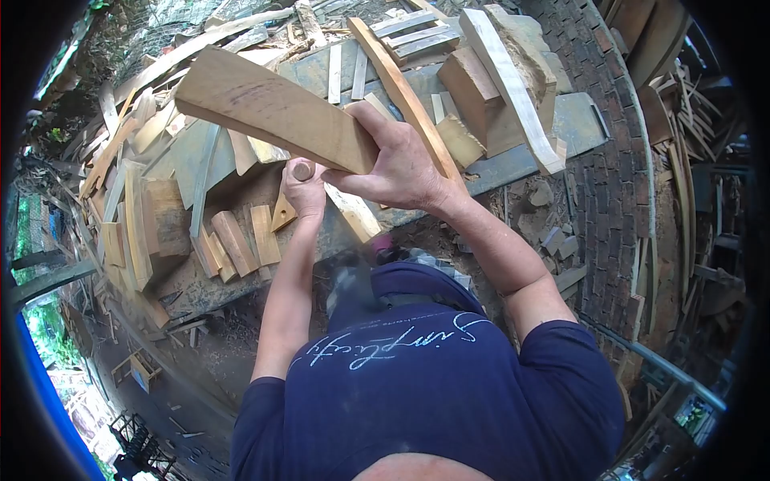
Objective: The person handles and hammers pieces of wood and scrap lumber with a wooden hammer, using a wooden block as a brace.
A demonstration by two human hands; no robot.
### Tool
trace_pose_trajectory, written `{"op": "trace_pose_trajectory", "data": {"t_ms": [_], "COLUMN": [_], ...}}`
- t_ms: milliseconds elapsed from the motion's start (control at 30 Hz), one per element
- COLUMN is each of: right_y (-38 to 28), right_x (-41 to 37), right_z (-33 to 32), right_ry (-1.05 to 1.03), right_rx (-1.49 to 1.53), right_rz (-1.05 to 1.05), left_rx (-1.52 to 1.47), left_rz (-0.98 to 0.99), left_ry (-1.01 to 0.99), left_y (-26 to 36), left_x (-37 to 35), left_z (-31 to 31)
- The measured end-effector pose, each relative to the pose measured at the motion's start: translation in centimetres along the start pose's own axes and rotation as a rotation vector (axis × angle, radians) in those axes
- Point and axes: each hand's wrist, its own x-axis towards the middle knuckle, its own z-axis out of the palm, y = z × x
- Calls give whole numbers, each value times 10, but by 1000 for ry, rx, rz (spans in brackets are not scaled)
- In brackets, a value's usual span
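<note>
My right hand [393,160] grips one end of a thick wooden board [273,108], thumb on the near side and fingers over the far side. The board slants up to the left, raised above the workbench [497,172]. Just below it, my left hand [305,192] is closed round a wooden handle [303,170], whose round end points up at me. What the handle belongs to is hidden. Beneath my hands lies a pale piece of wood [353,210], and a triangular wooden piece with a hole [283,213] is beside my left wrist.
Short wooden blocks [234,240] stand along the bench's near left edge. A long orange-brown strip [401,92], a pale plank [509,88] and a large block [473,92] lie to the right. Offcuts pile up at the back. A brick surface [605,192] runs along the right.
</note>
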Motion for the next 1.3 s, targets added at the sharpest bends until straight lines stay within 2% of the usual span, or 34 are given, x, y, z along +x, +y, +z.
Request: {"op": "trace_pose_trajectory", "data": {"t_ms": [67,133,167,200,233,267,300,367,400,433,467,500,567,600,633,667,700,767,833,867,900,933,1000,1033,1067,1100,1167,1233,1300], "right_y": [-9,-4,2,16,34,56,85,84,67,48,34,26,14,29,56,87,103,88,57,32,20,19,27,50,86,104,90,61,27], "right_x": [2,0,-3,-7,-11,-13,-14,-9,-1,3,11,12,9,1,-9,-19,-24,-13,-2,8,16,15,4,-7,-20,-25,-18,-12,1], "right_z": [0,11,20,31,37,41,50,45,38,34,28,29,34,47,58,63,64,54,41,34,32,37,55,65,72,73,62,51,44], "right_ry": [-10,-2,6,-10,-188,-367,-485,-450,-460,-380,-293,-295,-72,-14,-16,-231,-440,-435,-463,-373,-278,-279,14,13,-233,-473,-429,-433,-139], "right_rx": [38,87,138,196,-5,-210,-289,-297,-298,-237,-189,-191,63,201,201,-40,-284,-301,-311,-179,-56,-61,254,255,4,-254,-260,-253,28], "right_rz": [-23,-68,-116,-149,-2,140,228,206,204,172,128,131,-31,-111,-116,38,193,221,272,228,174,173,-120,-123,62,246,288,354,155], "left_rx": [13,-267,-264,-123,16,-79,381,229,40,-139,-79,-74,-85,-82,-156,-232,-91,-321,-297,-274,-64,-18,31,-140,-316,-37,-294,-249,-203], "left_rz": [20,-99,-99,-89,-78,78,271,354,172,-16,-36,-32,-21,-20,41,101,58,79,46,21,55,40,29,-3,-34,124,45,73,-111], "left_ry": [-26,-48,-50,-76,-97,-123,-136,53,15,-40,-20,-27,-92,-89,-76,-57,-129,62,40,6,-48,-88,-121,-73,-19,-60,25,6,-30], "left_y": [-3,-18,-26,-31,-36,-24,-53,-31,-26,-25,-14,-21,-55,-60,-61,-60,-40,-23,-31,-37,-38,-45,-54,-52,-50,-58,-47,-50,-45], "left_x": [1,4,4,4,3,3,8,8,9,3,6,7,7,5,2,-2,-4,-11,-8,-11,-7,-4,-4,-7,-9,-9,-20,-24,-25], "left_z": [2,10,12,13,14,9,20,20,21,17,12,13,19,18,17,16,6,8,14,15,9,10,14,15,17,14,12,9,5]}}
